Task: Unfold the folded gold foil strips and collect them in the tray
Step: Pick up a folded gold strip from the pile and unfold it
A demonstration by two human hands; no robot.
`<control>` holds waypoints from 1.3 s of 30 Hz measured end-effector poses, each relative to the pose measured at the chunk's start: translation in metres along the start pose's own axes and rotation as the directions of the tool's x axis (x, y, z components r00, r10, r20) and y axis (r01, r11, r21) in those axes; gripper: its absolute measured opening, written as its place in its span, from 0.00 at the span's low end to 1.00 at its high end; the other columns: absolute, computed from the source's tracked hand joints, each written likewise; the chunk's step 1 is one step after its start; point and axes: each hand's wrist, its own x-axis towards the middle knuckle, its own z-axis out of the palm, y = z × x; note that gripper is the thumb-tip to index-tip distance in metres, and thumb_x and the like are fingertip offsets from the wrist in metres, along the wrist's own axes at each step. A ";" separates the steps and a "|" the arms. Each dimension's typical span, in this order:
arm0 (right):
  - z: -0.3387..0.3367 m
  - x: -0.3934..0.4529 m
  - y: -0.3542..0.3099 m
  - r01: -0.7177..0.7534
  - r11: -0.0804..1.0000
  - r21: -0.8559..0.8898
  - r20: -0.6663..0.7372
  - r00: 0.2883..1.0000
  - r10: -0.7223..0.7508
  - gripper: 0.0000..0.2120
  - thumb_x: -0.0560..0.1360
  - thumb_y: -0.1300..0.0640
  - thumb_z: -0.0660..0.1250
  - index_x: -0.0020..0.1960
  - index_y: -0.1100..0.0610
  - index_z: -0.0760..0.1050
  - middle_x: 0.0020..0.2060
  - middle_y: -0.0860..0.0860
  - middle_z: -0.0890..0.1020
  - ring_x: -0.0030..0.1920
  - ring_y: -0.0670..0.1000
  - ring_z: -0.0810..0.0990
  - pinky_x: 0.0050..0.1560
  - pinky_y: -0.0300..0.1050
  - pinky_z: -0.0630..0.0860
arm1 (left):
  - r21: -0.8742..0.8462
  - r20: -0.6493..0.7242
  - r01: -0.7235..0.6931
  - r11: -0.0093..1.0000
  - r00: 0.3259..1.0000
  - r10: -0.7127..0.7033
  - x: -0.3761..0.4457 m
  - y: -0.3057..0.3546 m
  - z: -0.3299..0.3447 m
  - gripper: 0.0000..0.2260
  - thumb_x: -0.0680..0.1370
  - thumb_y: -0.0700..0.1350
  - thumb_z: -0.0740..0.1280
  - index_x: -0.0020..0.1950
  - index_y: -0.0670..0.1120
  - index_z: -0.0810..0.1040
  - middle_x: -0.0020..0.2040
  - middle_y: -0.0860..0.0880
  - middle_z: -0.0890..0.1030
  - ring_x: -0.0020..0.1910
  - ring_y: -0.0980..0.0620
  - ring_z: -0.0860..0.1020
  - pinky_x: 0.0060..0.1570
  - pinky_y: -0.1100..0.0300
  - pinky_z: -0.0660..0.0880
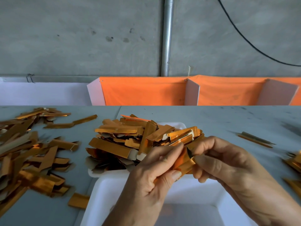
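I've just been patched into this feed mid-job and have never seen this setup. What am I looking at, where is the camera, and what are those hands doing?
There is no machine here: a person works with two bare hands, and the single picture comes from a camera worn on their head, looking forward and down. The left hand and right hand together pinch one shiny gold foil strip, apparently opening its fold. Under the hands sits an empty-looking white foam tray; behind it a second white tray is heaped with gold strips. More gold strips lie in a loose pile on the grey table at the left, and a few at the right edge. Orange cloth with white dividers hangs behind.
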 end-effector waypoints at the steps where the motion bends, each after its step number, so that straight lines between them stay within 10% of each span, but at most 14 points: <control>1: 0.001 0.000 -0.001 -0.003 1.000 -0.008 -0.005 1.000 0.003 0.04 0.65 0.55 0.73 0.39 0.55 0.80 0.32 0.54 0.80 0.31 0.50 0.79 0.34 0.38 0.76 | 0.019 0.003 -0.015 1.000 1.000 0.015 0.000 0.000 0.000 0.20 0.77 0.40 0.63 0.69 0.52 0.71 0.63 0.62 0.73 0.65 0.62 0.70 0.58 0.76 0.66; 17: 0.006 0.001 0.006 -0.054 0.992 -0.110 -0.090 0.995 0.044 0.01 0.66 0.59 0.67 0.36 0.54 0.76 0.25 0.52 0.71 0.25 0.49 0.68 0.29 0.35 0.68 | 0.248 0.066 -0.072 0.966 0.996 0.058 -0.002 -0.003 0.000 0.22 0.76 0.41 0.64 0.70 0.55 0.70 0.64 0.64 0.71 0.64 0.58 0.72 0.57 0.74 0.68; 27: -0.001 0.005 0.010 -0.201 0.872 0.446 0.074 0.979 0.188 0.11 0.68 0.56 0.71 0.48 0.61 0.82 0.31 0.53 0.76 0.27 0.46 0.74 0.25 0.37 0.74 | 0.231 0.056 -0.072 0.970 0.997 0.061 -0.001 0.003 -0.001 0.21 0.76 0.41 0.63 0.70 0.50 0.70 0.61 0.64 0.72 0.63 0.65 0.70 0.55 0.78 0.66; 31: 0.001 0.005 0.010 -0.215 0.906 0.363 0.071 0.977 0.203 0.17 0.59 0.54 0.81 0.43 0.59 0.82 0.30 0.52 0.76 0.25 0.46 0.74 0.25 0.37 0.74 | 0.251 0.063 -0.082 0.964 0.996 0.068 -0.001 0.004 -0.001 0.20 0.77 0.43 0.62 0.69 0.51 0.71 0.61 0.65 0.71 0.64 0.64 0.70 0.56 0.77 0.67; 39: 0.000 0.005 0.007 -0.239 0.935 0.264 0.036 0.971 0.238 0.05 0.64 0.62 0.71 0.40 0.58 0.82 0.25 0.55 0.74 0.23 0.48 0.72 0.23 0.37 0.72 | 0.221 0.086 0.006 0.975 0.996 -0.026 -0.003 0.001 0.000 0.22 0.76 0.44 0.62 0.70 0.56 0.70 0.63 0.65 0.71 0.65 0.62 0.70 0.56 0.74 0.69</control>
